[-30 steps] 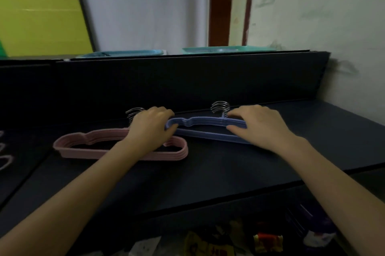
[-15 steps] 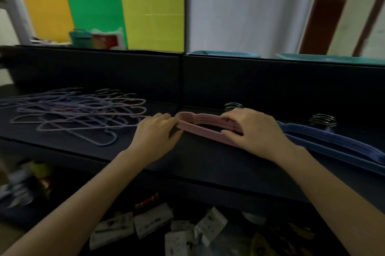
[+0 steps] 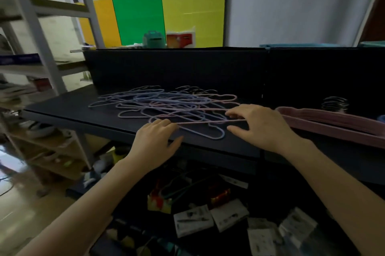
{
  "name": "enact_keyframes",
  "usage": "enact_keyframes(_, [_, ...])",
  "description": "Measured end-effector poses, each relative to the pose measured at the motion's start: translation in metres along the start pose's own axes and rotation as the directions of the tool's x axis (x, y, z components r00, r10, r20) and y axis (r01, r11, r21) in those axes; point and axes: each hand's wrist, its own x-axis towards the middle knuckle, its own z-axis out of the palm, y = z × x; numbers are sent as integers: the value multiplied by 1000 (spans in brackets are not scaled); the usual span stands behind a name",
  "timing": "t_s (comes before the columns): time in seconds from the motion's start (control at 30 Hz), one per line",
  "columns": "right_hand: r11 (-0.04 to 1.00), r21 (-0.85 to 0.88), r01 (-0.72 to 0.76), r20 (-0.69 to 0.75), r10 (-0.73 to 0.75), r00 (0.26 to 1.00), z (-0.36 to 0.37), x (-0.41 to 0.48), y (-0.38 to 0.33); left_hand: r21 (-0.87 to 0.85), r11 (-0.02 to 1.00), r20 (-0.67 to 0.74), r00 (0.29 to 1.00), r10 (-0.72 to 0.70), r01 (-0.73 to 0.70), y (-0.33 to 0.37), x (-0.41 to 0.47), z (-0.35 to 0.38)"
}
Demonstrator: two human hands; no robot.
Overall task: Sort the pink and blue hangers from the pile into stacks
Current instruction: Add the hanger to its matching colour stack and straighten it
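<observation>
A tangled pile of thin pink and blue hangers lies on the black table. One pink hanger at the pile's near edge stretches between my hands. My left hand rests its fingertips on that hanger's left end. My right hand hovers over its right end, fingers and thumb spread either side of the bar. A stack of pink hangers sits right of my right hand, its metal hooks toward the back. A corner of the blue stack shows at the right edge.
A black back panel walls the table's far side. A metal shelf rack stands to the left. Boxes, packets and clutter lie on the floor below the table's front edge.
My view and both hands have swung left, from the blue stack, past the pink stack, to the loose pile. My hands have left the pink stack and now sit at a single pink hanger.
</observation>
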Motion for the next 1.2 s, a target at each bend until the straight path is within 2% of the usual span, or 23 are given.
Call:
enact_keyframes(0.3, [999, 25, 37, 29, -38, 999, 25, 81, -71, 33, 998, 19, 999, -49, 48, -106, -10, -11])
enact_keyframes(0.73, [996, 19, 92, 148, -94, 985, 79, 242, -110, 35, 991, 49, 990, -133, 131, -230, 41, 19])
enact_keyframes(1.0, [990, -80, 115, 409, -73, 910, 124, 322, -127, 8, 989, 54, 988, -145, 145, -290, 81, 39])
enact_keyframes(1.2, [982, -158, 105, 500, -12, 866, 149, 349, -139, -7, 993, 77, 990, -120, 121, -332, 83, 53])
